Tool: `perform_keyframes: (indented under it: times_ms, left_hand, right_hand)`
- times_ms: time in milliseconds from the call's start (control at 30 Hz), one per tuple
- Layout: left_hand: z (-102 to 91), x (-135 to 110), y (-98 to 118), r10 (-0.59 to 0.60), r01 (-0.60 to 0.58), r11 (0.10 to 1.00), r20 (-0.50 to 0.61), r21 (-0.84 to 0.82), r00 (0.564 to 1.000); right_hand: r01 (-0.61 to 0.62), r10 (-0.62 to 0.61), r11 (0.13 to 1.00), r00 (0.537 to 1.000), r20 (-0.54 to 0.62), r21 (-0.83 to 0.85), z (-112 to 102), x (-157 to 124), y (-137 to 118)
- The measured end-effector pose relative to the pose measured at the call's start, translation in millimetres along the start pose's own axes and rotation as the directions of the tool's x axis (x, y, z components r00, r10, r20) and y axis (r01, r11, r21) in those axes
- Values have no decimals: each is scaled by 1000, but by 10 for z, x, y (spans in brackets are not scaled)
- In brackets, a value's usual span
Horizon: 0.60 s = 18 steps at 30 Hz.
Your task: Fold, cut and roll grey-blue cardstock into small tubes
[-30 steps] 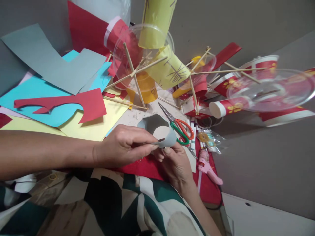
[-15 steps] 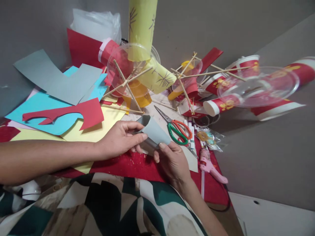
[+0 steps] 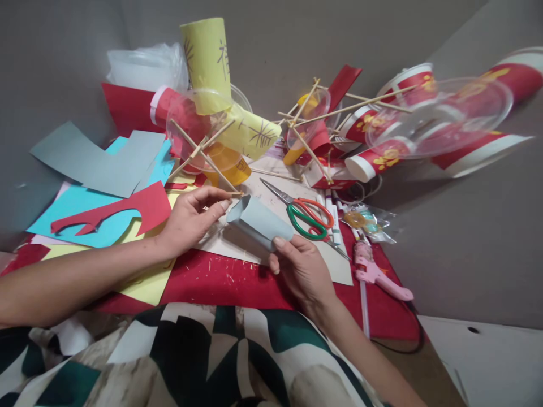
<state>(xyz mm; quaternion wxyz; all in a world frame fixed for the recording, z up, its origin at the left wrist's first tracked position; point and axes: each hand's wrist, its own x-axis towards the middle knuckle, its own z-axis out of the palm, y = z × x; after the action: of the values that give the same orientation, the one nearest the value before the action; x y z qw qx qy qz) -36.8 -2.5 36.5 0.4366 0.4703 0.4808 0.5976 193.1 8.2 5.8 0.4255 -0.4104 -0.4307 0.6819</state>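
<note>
My right hand (image 3: 303, 271) grips the right end of a rolled grey paper tube (image 3: 263, 223), thumb on top and fingers beneath. The tube lies tilted above a pale board (image 3: 335, 271), its open end facing left. Close to that open end is my left hand (image 3: 186, 220), thumb and forefinger stretched out and apart, with nothing seen between them. Scissors (image 3: 301, 212) with one green and one orange handle rest just beyond the tube, blades pointing away to the left.
Coloured paper sheets (image 3: 97, 164) and a red cut-out (image 3: 123, 209) lie on the left. Behind stand models of sticks, plastic discs and yellow paper tubes (image 3: 207, 68). Red paper cups (image 3: 390, 155), markers (image 3: 333, 220) and a pink glue gun (image 3: 377, 271) are at right.
My left hand has let go of the grey tube's open end and drawn back left. My right hand keeps its hold. The camera view has shifted a little.
</note>
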Motion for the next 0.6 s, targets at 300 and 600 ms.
perform_keyframes:
  times_ms: [300, 600]
  left_hand:
    - [46, -109, 150, -306, 311, 950, 315, 33, 898]
    - [52, -80, 15, -444, 499, 866, 431, -19, 786]
  right_hand:
    - [28, -20, 995, 996, 83, -99, 0, -40, -17]
    - [139, -124, 969, 989, 83, -205, 39, -69, -38]
